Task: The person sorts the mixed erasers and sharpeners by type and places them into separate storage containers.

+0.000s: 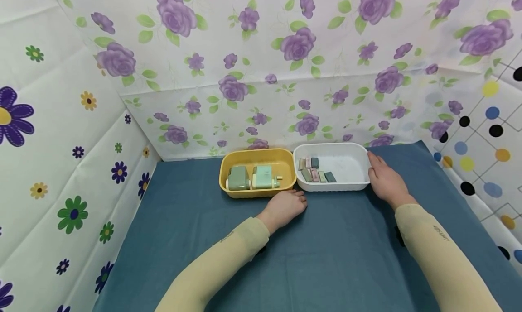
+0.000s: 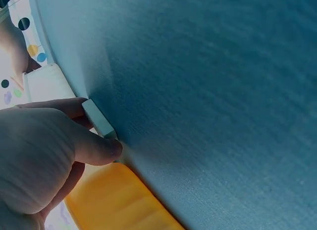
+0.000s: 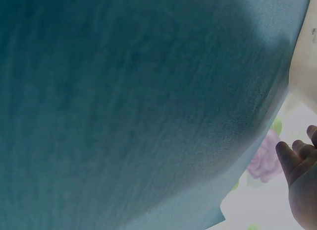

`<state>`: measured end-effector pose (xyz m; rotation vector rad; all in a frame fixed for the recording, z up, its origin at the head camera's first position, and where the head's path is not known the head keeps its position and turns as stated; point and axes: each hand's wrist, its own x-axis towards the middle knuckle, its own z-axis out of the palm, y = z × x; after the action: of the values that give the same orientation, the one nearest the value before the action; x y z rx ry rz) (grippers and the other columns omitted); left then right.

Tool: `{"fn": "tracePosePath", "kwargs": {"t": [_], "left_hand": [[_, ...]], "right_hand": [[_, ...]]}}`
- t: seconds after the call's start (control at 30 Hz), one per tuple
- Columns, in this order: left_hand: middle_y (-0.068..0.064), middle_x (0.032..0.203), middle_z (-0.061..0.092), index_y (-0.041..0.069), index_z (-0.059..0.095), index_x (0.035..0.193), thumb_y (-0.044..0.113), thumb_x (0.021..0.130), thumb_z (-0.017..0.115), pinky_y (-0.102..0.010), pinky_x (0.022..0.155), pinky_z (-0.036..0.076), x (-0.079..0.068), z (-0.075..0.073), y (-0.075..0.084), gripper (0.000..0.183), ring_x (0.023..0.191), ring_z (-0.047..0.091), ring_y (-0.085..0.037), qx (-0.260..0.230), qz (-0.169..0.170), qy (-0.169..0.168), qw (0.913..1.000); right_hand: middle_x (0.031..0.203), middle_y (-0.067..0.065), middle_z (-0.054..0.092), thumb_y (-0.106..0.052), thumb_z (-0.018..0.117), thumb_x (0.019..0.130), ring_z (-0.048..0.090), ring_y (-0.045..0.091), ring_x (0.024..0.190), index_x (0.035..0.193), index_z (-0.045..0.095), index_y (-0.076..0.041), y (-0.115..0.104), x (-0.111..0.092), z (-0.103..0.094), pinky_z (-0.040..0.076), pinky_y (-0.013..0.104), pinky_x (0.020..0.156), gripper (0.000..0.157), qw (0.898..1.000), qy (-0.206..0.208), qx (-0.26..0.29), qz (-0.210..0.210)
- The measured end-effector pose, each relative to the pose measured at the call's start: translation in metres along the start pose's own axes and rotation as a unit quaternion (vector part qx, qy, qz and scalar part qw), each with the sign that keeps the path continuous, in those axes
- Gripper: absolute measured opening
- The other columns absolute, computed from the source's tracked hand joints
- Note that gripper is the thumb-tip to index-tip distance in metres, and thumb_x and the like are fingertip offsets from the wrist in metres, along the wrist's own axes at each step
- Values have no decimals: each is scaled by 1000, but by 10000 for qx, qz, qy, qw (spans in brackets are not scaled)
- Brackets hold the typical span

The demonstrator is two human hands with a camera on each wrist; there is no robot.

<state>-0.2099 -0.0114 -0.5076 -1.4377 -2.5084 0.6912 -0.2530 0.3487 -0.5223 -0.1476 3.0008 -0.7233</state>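
My left hand [image 1: 285,208] is low over the table, in front of where the two bins meet. In the left wrist view its thumb and fingers pinch a small pale green-grey eraser [image 2: 99,119]; the hand hides it in the head view. My right hand [image 1: 386,180] rests with extended fingers against the right end of the white bin [image 1: 346,163]. Several small erasers [image 1: 315,175], pink, beige and grey-green, lie in that bin's left part. The yellow bin [image 1: 257,194] holds two green crank pencil sharpeners [image 1: 238,178], lying side by side.
Both bins stand end to end near the back edge of the blue-covered table [image 1: 326,248]. Behind it hangs a white cloth with purple roses [image 1: 297,44]. Patterned cloths flank the table left and right.
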Motion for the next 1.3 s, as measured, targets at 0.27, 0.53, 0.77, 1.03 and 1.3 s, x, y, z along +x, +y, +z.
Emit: {"fn": "tracePosePath", "kwargs": {"t": [0.27,0.53,0.77,1.03,1.3], "left_hand": [[8,133,73,25,77,132,13,108,66,-30,115,47,-5,-6,-1,30,135,61,-11,-255,-97,-14,9996],[6,135,72,21,75,135,14,104,70,-31,114,48,-5,-10,-6,32,135,61,-13,-826,-222,-196,9961],[8,143,69,25,72,141,12,107,68,-31,113,50,-3,-11,-5,37,137,60,-12,-1238,-135,-435,9913],[10,138,71,29,76,136,13,108,66,-29,103,56,-3,-13,-5,33,129,65,-9,-1262,-107,-438,9910],[8,136,73,26,78,133,11,107,67,-28,95,59,-8,-13,-6,32,127,66,-10,-1627,-26,-146,9866]], "right_hand": [[174,30,15,-33,21,117,16,53,158,173,3,-9,0,-1,0,21,73,121,63,10000,0,-36,-10],[174,30,14,-30,22,117,15,53,158,173,3,-9,-1,-1,-2,20,74,121,63,10000,-10,10,-24],[174,30,13,-30,22,117,15,53,158,173,2,-9,-1,-1,-1,20,74,121,63,10000,-27,15,-21],[174,30,13,-30,21,117,15,54,158,173,2,-9,-1,-1,-2,20,73,121,63,10000,-32,22,-18],[174,28,14,-31,22,117,14,53,158,173,2,-10,-2,-2,-1,19,73,122,63,10000,-30,13,14]]}}
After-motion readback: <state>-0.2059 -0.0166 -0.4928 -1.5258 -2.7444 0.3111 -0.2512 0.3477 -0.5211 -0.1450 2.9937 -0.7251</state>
